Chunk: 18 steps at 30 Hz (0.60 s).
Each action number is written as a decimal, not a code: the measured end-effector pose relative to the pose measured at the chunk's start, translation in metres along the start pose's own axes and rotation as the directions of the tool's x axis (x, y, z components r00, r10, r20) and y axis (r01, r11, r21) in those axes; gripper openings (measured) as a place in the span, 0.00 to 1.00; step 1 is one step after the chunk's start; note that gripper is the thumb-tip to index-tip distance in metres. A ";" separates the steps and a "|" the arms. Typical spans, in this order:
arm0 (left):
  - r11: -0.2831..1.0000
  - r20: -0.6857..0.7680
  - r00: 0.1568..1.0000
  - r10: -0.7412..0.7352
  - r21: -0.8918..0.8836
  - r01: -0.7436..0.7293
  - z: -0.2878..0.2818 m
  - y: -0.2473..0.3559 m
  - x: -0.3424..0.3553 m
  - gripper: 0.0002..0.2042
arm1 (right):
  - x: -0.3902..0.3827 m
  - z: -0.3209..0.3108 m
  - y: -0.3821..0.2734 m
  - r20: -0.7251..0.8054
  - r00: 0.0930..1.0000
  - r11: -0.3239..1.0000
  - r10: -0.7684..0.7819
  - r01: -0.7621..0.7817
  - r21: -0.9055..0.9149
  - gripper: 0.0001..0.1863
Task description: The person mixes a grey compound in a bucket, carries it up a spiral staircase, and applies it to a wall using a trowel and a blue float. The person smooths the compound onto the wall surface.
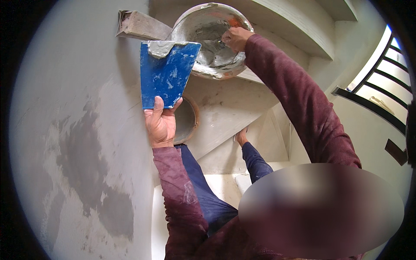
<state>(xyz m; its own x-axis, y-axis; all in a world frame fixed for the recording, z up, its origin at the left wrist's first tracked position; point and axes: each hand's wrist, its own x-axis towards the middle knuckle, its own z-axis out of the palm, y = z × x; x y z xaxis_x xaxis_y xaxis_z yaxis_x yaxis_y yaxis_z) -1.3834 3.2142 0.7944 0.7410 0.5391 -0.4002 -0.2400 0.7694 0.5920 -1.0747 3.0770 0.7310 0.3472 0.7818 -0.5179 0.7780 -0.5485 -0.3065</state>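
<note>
The left hand (pixel 162 125) pinches a flat blue trapezoidal board (pixel 167 80) near a round, paste-smeared bucket (pixel 185 25); the right hand's (pixel 237 39) grip, inside, is unclear. Tilting could drop the grey paste lump (pixel 159 50).

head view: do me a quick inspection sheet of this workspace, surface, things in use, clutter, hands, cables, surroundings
Surface: pale stair steps, smudged in places.
Things in use: blue board with grey paste at its far edge; bucket with more grey paste inside, its rim smeared.
Clutter: block by the wall, left of the bucket; round container partly hidden behind the left hand.
Hands: left hand grips the board's near edge; right hand reaches into the bucket, its grip unclear.
Cables: nothing seen.
Surroundings: wall at left with darker grey patches; dark railing at right.
</note>
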 end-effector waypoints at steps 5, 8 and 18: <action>1.000 -0.009 1.000 0.018 -0.021 -0.019 -0.004 0.007 -0.001 0.18 | -0.005 -0.012 -0.019 0.246 0.954 0.839 0.171 -0.272 0.472 0.15; 1.000 0.000 1.000 0.009 -0.020 -0.009 -0.004 0.006 0.002 0.18 | -0.014 -0.020 -0.001 0.060 0.975 0.888 -0.213 0.167 0.427 0.16; 0.999 -0.029 0.999 0.024 -0.020 -0.025 -0.003 0.002 0.002 0.18 | -0.064 -0.034 0.016 0.363 0.932 0.387 -0.011 -0.331 0.861 0.18</action>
<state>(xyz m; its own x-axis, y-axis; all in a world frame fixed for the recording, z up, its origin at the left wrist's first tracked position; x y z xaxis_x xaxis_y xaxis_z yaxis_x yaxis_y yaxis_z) -1.3845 3.2183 0.7929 0.7167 0.5671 -0.4059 -0.2707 0.7626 0.5875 -1.0669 3.0284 0.7865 0.1245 0.6271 -0.7689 -0.2640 -0.7261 -0.6349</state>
